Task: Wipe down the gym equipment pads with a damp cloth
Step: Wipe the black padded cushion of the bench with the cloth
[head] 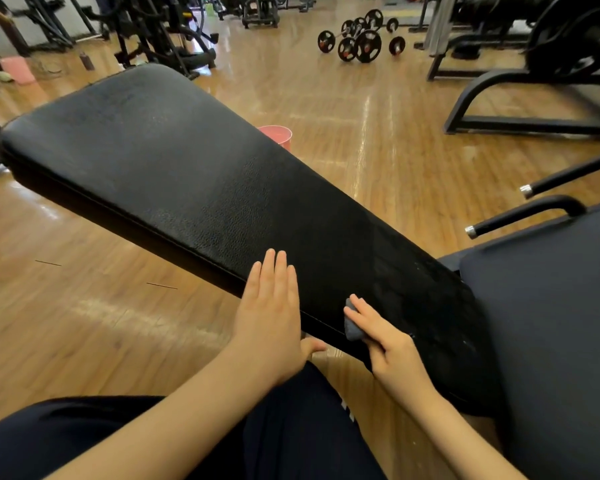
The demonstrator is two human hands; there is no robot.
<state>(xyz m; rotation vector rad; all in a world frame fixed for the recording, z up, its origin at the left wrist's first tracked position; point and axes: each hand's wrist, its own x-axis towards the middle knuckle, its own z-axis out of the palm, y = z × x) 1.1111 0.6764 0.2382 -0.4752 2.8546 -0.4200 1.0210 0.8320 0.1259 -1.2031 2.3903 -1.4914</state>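
A long black textured-vinyl bench pad runs diagonally from the upper left down to the lower right, widest at its far rounded end and narrowing toward the person. At its near end, along the lower edge, the right hand presses a small grey folded cloth against the pad's surface and side; the fingers lie mostly straight over the cloth, and whether the thumb curls under it cannot be told. The left hand rests just beside it to the left, fingers straight and close together, laid flat over the pad's lower edge with the fingertips on the top surface and the thumb tucked below the edge. The two hands are near each other but apart. The pad surface around the cloth looks darker than the greyer, duller stretch farther up. To the right, a dark navy padded seat adjoins the narrow end of the bench pad, with two black metal handle bars capped in silver above it. Behind the pad's upper edge a pink plastic bucket stands on the glossy wooden floor. Farther off lie several black barbells with round weight plates, and black machine frames stand at right and at the back. The person's dark trousers fill the bottom.
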